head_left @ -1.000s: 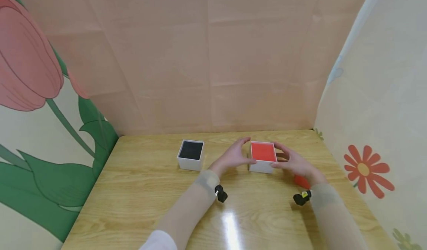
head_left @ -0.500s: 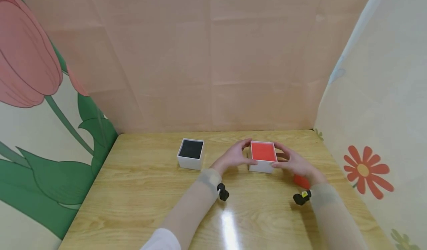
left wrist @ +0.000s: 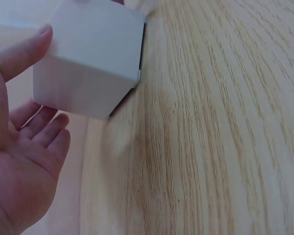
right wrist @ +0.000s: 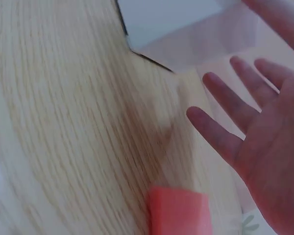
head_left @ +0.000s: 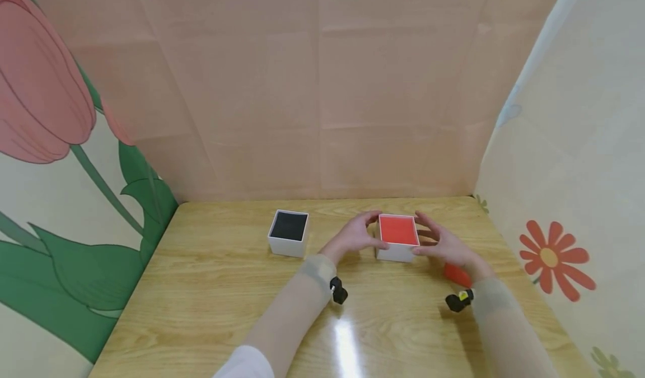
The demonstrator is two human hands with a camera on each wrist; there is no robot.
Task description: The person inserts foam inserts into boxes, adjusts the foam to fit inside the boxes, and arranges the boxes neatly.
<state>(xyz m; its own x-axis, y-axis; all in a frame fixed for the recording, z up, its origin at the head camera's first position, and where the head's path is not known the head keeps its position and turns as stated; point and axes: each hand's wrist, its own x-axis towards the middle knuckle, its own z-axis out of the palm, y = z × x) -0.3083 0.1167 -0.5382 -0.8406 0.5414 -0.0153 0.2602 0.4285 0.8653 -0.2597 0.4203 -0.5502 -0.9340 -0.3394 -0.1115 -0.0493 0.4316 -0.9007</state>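
A square white box [head_left: 395,253] with a flat red top surface [head_left: 398,230] inside its rim stands on the table between both hands. My left hand [head_left: 354,235] holds its left side, thumb on the near face and fingers at the far corner, as the left wrist view also shows on the box's pale walls [left wrist: 95,44]. On the other side, my right hand [head_left: 445,246] has its fingers spread and straight, a small gap from the box's right wall; its thumb tip is right at the near corner. Behind the right wrist lies a red block [right wrist: 180,213], partly hidden in the head view.
A second white box [head_left: 287,247] with a black top surface [head_left: 289,225] stands to the left on the wood-grain table [head_left: 216,288]. A plain pinkish backdrop [head_left: 252,87] rises behind the table, and printed flower sheets [head_left: 559,171] flank it.
My right hand has eased slightly to the right, its fingers coming off the side of the red-topped box. My left hand stays at the box, which has barely moved.
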